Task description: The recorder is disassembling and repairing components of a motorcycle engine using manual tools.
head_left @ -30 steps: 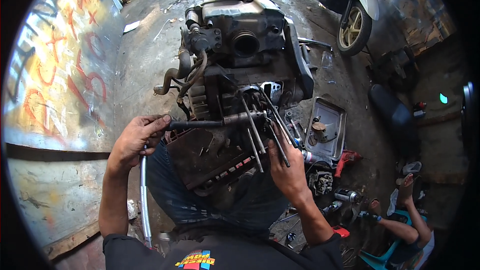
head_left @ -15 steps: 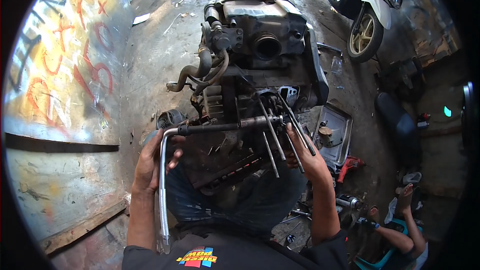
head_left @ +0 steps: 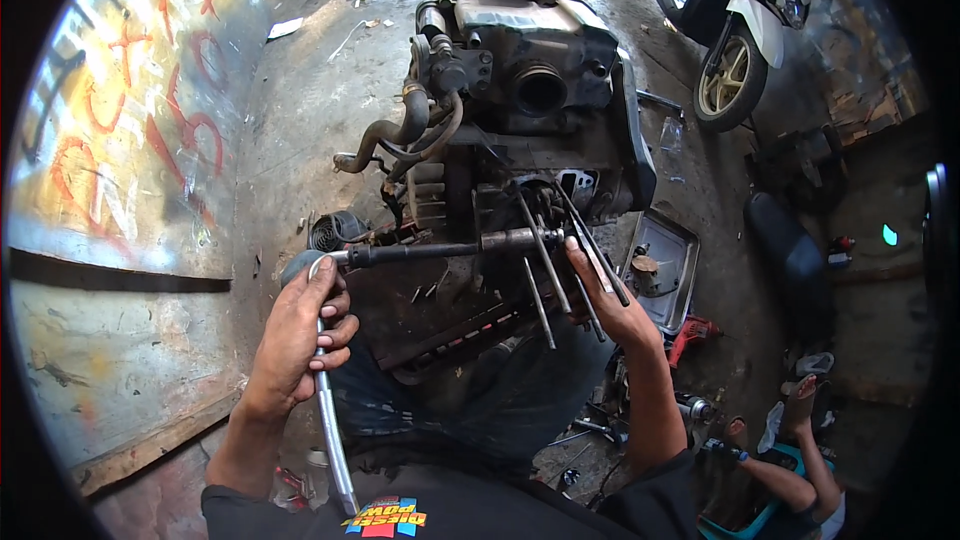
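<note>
My left hand (head_left: 305, 335) is wrapped round the chrome handle of an L-shaped socket wrench (head_left: 330, 430), its thumb near the bend. From that bend a long dark extension (head_left: 415, 254) runs right to a metal socket (head_left: 508, 240) at the engine (head_left: 510, 150). Several long studs (head_left: 545, 250) stick out of the engine toward me, around the socket's end. Among these studs is my right hand (head_left: 615, 305), closed, with one fingertip beside the socket's end. The studs hide most of its fingers, so what it grips cannot be made out.
A metal tray (head_left: 683, 270) with parts lies right of the engine, near a red power tool (head_left: 690, 335). A white motorcycle (head_left: 750, 20) stands at the far right, with a black seat (head_left: 790, 240) nearer. At lower right, another person's legs (head_left: 800, 470) show. A painted panel (head_left: 130, 120) borders the left.
My left hand has closed round the wrench handle, where before its fingers were apart beside it. The handle's near end has swung slightly right and toward me. My right hand stays by the studs.
</note>
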Motion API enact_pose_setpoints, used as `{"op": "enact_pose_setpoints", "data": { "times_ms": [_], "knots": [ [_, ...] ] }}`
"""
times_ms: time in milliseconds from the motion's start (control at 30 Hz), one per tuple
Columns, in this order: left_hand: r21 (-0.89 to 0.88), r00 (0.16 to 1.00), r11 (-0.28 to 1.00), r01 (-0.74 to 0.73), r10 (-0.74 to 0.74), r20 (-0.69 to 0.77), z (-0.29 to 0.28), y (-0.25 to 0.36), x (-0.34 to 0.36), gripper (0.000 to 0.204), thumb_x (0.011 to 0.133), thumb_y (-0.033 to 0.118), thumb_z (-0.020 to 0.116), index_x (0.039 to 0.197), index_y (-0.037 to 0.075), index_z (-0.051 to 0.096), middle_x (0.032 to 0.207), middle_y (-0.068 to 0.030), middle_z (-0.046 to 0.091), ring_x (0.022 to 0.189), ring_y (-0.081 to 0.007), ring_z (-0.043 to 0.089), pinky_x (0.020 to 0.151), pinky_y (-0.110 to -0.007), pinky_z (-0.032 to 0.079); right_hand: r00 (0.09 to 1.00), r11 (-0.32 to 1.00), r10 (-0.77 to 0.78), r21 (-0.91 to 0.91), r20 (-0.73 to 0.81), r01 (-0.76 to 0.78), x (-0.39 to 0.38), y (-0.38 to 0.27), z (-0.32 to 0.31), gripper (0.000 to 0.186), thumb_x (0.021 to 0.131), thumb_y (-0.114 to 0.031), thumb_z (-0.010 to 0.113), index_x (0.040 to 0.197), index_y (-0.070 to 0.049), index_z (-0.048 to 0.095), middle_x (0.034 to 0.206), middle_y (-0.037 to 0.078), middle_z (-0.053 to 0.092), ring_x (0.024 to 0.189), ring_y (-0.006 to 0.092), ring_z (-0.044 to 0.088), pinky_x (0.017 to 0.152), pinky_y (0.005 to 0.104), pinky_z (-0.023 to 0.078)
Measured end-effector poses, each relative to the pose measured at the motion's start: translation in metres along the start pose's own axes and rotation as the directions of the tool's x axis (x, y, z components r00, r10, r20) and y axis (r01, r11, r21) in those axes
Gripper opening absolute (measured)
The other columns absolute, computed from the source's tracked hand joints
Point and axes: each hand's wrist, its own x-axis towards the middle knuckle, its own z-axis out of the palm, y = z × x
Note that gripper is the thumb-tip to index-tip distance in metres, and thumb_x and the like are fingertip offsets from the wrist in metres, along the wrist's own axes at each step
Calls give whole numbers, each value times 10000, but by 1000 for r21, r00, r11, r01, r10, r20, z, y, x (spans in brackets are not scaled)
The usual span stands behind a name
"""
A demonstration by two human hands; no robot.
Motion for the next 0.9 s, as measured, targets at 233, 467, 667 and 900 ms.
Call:
{"op": "enact_pose_setpoints", "data": {
  "times_ms": [233,467,667,900],
  "knots": [
    [151,986,981,-120,136,-99,-1,-23,11,253,1004,346,535,939,109,474,710,59,352,468,-2,294,326,-157,194,999,998,29,47,46,-31,1,1,-1,611,994,-604,361,940,-35,577,744,30,522,657,120,479,590,269,395],
    [152,962,954,-258,269,-55,-2,-38,0,315,1005,300,533,1162,28,514,897,-51,546,583,-41,435,447,-168,386,995,996,-55,68,84,50,10,15,-2,614,986,-606,386,1083,-13,514,872,67,520,784,136,477,723,281,384],
    [-38,991,992,-119,121,52,-14,-60,-27,517,1023,372,439,1451,110,314,1182,-207,587,703,-205,633,541,-329,576,987,987,-154,48,39,152,18,26,0,597,989,-600,388,778,-56,514,583,12,441,508,117,425,492,275,354],
    [-211,994,978,-8,31,106,-5,-72,-68,455,1064,329,336,1461,115,268,736,-32,395,396,-9,291,278,-150,273,985,986,135,85,106,-145,1,-13,-1,618,1012,-545,388,1123,31,585,897,115,522,822,190,528,774,292,481]
  ]
}}
